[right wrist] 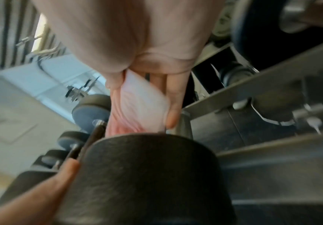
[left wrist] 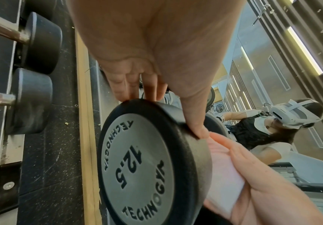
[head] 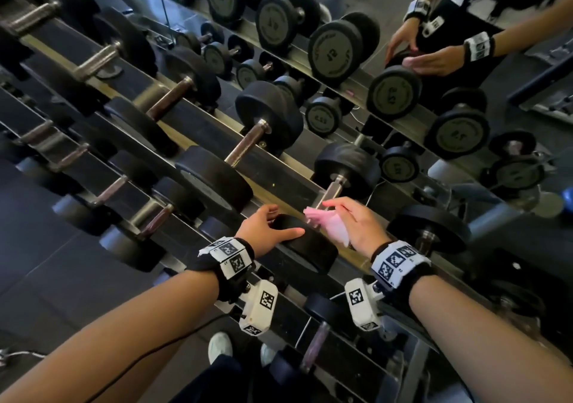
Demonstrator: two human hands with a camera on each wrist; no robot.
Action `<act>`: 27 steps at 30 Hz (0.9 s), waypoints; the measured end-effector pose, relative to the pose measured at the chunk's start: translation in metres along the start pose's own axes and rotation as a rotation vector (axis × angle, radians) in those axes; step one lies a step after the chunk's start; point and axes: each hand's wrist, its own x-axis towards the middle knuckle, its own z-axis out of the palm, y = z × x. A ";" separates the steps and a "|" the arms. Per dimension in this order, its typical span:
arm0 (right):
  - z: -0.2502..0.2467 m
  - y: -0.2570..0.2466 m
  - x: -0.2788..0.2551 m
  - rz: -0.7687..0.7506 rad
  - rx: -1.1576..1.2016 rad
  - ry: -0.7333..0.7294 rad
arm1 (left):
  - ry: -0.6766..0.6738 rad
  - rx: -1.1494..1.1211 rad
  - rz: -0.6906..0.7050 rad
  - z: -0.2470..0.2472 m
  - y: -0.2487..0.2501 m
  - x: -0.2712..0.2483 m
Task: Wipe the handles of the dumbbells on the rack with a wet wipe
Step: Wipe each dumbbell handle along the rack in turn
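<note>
A black 12.5 dumbbell lies on the rack's top tier, and its near head (head: 310, 249) (left wrist: 137, 167) (right wrist: 147, 175) faces me. My left hand (head: 286, 220) (left wrist: 166, 114) grips that head, fingers over its far edge and thumb along the rim. My right hand (head: 344, 216) (right wrist: 143, 103) holds a crumpled pink wet wipe (head: 328, 223) (left wrist: 224, 175) (right wrist: 141, 109) between thumb and fingers. It hovers just above the near end of the metal handle (head: 332, 190), close behind the head. Whether the wipe touches the handle is hidden.
More dumbbells (head: 266, 117) line the top tier to the left, and another one (head: 431, 226) sits to the right. Smaller dumbbells (head: 316, 337) fill the lower tier. A mirror (head: 434, 30) behind the rack reflects the weights and me. My shoes (head: 220, 347) stand below.
</note>
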 end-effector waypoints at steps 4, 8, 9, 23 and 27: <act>-0.003 0.005 -0.011 0.022 0.069 -0.071 | -0.030 0.011 0.005 -0.003 0.002 0.003; -0.008 0.008 -0.011 0.066 0.180 -0.005 | -0.027 0.058 0.012 -0.003 0.004 0.003; -0.009 0.007 -0.008 0.098 0.230 0.082 | -0.030 0.061 0.012 -0.004 0.004 0.003; 0.026 0.016 0.015 0.194 0.042 0.158 | -0.064 0.125 0.010 -0.008 0.007 0.004; 0.022 0.016 0.011 0.162 -0.226 0.065 | -0.058 0.143 0.023 -0.009 0.005 0.005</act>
